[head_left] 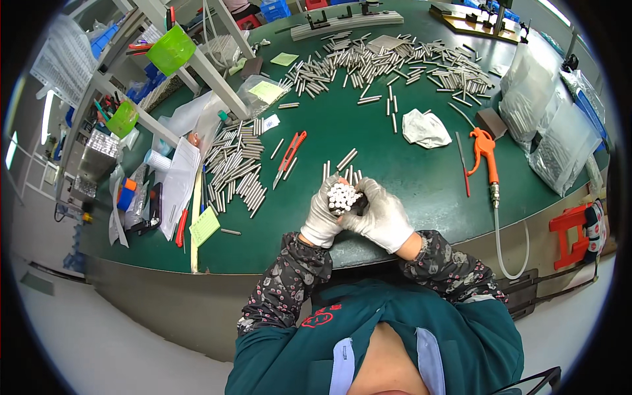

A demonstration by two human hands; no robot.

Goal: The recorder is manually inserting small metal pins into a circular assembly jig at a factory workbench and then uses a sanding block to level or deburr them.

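Observation:
Both my hands, in white gloves, are wrapped round a bundle of metal pins (343,197), its bright round ends facing up toward me. My left hand (321,214) closes on the bundle's left side, and my right hand (383,216) grips it from the right. Just beyond my fingers, a few loose pins (347,158) lie on the green tabletop (368,141). A big scattered heap of similar pins (388,62) spreads over the far side. Another pile of pins (236,164) lies to the left, beside a red utility knife (290,158).
An orange air blow gun (484,155) with a hose lies at right, near a thin file (463,164) and a crumpled white cloth (426,128). Plastic bags (550,125) stand at the right edge. Papers (179,178) and a rack with green bins (171,50) occupy the left.

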